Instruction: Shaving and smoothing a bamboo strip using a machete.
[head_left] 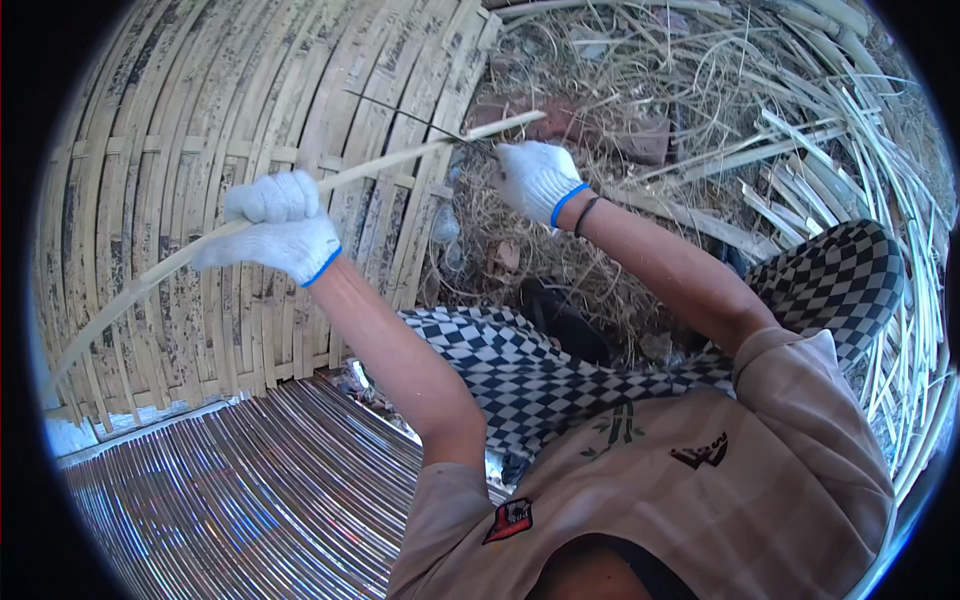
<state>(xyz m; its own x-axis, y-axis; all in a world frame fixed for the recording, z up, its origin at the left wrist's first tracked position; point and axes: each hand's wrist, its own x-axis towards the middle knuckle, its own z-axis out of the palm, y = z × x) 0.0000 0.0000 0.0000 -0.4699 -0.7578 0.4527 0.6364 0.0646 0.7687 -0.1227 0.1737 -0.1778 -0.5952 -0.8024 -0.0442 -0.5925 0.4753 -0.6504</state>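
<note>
Bamboo strip (380, 163), long, pale and thin, ran in a shallow curve from the lower left edge of the view up to the upper middle, crossing in front of a large woven bamboo panel (200, 130); both gloved hands held it in the air, clear of the ground. Left hand (275, 228), in a white knitted glove with a blue cuff, had its fingers curled together and clamped round the strip near its middle; right hand (535, 178), gloved the same way, was closed round the strip close to its upper end, beside a thin dark blade or sliver (405, 113) that slanted up to the left from that fist (whether it was a knife or a peeled sliver could not be told). A dark band (586, 214) circled the right wrist just behind the glove cuff.

The woven panel stood upright on the left, its slats mottled with dark spots; below it lay a ribbed mat of fine parallel rods (250, 480). To the right a heap of dry straw and loose bamboo offcuts (800, 130) covered the ground; the person's knees, in black-and-white chequered trousers (830, 270), were bent up in front of a beige shirt (700, 500).
</note>
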